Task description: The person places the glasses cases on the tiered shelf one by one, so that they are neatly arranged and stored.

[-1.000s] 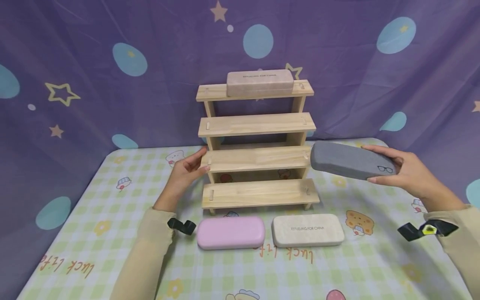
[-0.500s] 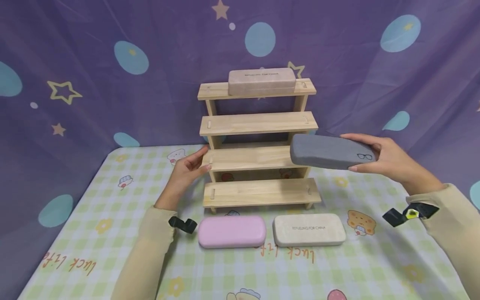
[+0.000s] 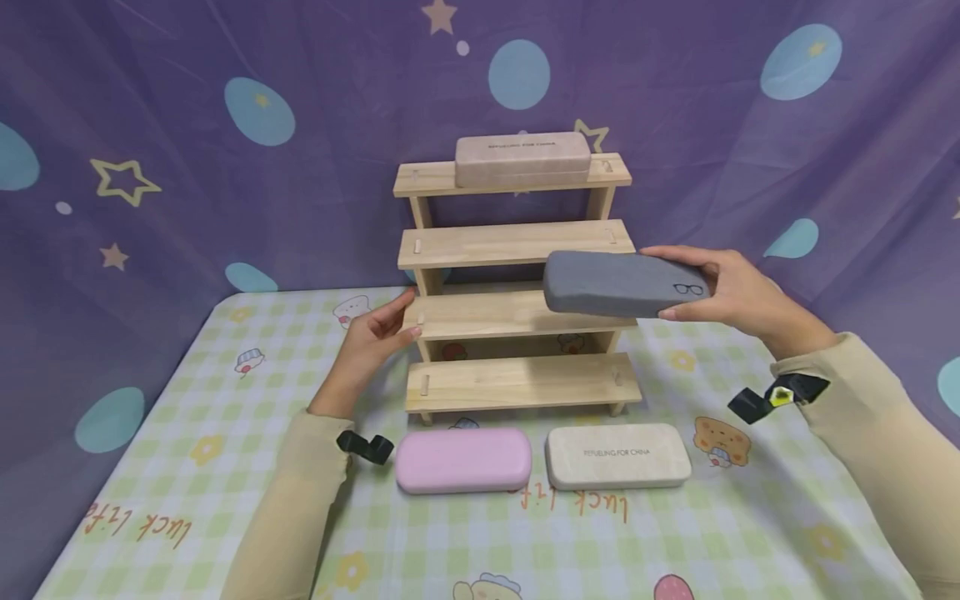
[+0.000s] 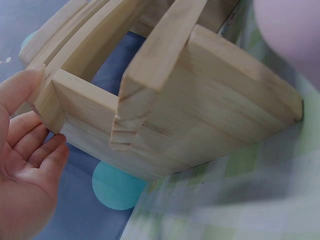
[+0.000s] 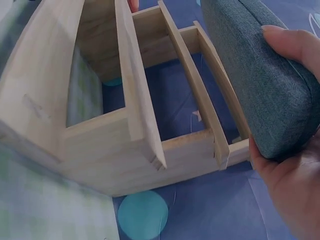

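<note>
A grey glasses case (image 3: 622, 283) with a small glasses print is held by its right end in my right hand (image 3: 738, 292). It hovers in front of the right part of a stepped wooden shelf (image 3: 517, 383). In the right wrist view, the thumb lies on one side of the fabric-covered case (image 5: 265, 75) and a finger on the other. My left hand (image 3: 371, 342) grips the left end of the shelf's second step from the bottom. The left wrist view has the thumb over that board's edge (image 4: 50, 95) and the other fingers below it.
On the top step rests a pale pinkish glasses case (image 3: 522, 160). A pink case (image 3: 463, 461) and a cream case (image 3: 618, 457) lie side by side before the shelf on the checked tablecloth (image 3: 247, 467). Behind hangs a purple curtain (image 3: 337, 200).
My right hand has carried the grey case leftward and slightly up, from beside the shelf to in front of its right part. The left hand has kept its place on the shelf.
</note>
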The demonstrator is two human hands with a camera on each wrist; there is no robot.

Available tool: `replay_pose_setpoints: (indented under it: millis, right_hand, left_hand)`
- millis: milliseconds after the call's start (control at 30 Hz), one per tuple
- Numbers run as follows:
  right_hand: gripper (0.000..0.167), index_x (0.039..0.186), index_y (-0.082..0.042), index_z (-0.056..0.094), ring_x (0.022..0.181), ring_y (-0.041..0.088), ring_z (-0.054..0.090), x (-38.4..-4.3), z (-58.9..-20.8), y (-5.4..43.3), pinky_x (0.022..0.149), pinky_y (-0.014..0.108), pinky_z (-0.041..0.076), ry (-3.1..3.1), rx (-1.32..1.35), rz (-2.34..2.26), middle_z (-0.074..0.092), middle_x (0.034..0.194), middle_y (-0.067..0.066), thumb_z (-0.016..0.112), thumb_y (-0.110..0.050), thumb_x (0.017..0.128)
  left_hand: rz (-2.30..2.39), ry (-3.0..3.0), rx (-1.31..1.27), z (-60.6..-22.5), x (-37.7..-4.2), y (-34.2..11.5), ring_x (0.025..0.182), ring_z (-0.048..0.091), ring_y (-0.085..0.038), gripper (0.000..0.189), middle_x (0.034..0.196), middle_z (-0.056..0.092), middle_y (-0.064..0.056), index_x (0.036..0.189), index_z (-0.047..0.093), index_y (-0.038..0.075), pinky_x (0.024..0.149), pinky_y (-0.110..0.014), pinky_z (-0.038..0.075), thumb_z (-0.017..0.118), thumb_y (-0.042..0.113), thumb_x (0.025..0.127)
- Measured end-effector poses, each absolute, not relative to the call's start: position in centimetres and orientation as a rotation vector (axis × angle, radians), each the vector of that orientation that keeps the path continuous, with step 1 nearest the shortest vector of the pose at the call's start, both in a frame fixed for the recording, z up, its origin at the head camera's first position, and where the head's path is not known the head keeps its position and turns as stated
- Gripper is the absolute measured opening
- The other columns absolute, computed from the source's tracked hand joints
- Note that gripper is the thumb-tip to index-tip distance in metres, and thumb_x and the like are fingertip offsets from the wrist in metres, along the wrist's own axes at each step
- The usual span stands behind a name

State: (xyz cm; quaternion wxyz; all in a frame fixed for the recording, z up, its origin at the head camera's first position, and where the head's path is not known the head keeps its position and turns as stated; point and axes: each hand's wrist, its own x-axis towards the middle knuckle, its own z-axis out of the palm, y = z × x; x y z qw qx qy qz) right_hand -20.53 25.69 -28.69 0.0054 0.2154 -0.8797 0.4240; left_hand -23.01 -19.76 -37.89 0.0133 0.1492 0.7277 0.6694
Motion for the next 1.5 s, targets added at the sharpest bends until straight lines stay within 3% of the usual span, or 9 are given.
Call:
replay_pose_setpoints:
  millis: [467, 867, 1500]
  right_hand:
    - [0.071, 0.137, -0.018, 0.053, 0.096, 0.012, 0.056, -24.0, -27.8, 22.7, 0.074, 0.017, 0.049, -2.726, 0.700, 1.432, 0.054, 0.130, 0.010, 0.080, -0.005, 0.072]
    - [0.068, 0.135, -0.020, 0.054, 0.093, 0.015, 0.059, -26.8, -26.8, 20.2, 0.075, 0.020, 0.050, -2.707, 0.735, 1.529, 0.061, 0.119, 0.005, 0.080, -0.009, 0.073]
    - [0.068, 0.135, -0.027, 0.052, 0.100, 0.020, 0.056, -29.9, -26.7, 17.2, 0.081, 0.029, 0.050, -2.774, 0.735, 1.675, 0.058, 0.123, 0.002, 0.081, -0.019, 0.074]
  left_hand:
    - [2.080, 2.277, 0.451, -38.1, -23.2, -19.8, 0.136, 0.035, -0.022, 0.057, 0.147, 0.038, -0.013, 0.139, 0.039, -0.005, 0.111, -0.026, 0.029, 0.063, -0.002, 0.088]
    - [2.077, 2.300, 0.477, -38.2, -23.4, -19.9, 0.136, 0.035, -0.023, 0.056, 0.146, 0.038, -0.015, 0.139, 0.040, -0.005, 0.110, -0.025, 0.030, 0.064, -0.001, 0.088]
    - [2.088, 2.274, 0.475, -38.2, -23.3, -19.8, 0.136, 0.035, -0.023, 0.056, 0.146, 0.037, -0.014, 0.139, 0.039, -0.006, 0.110, -0.025, 0.031, 0.062, -0.003, 0.088]
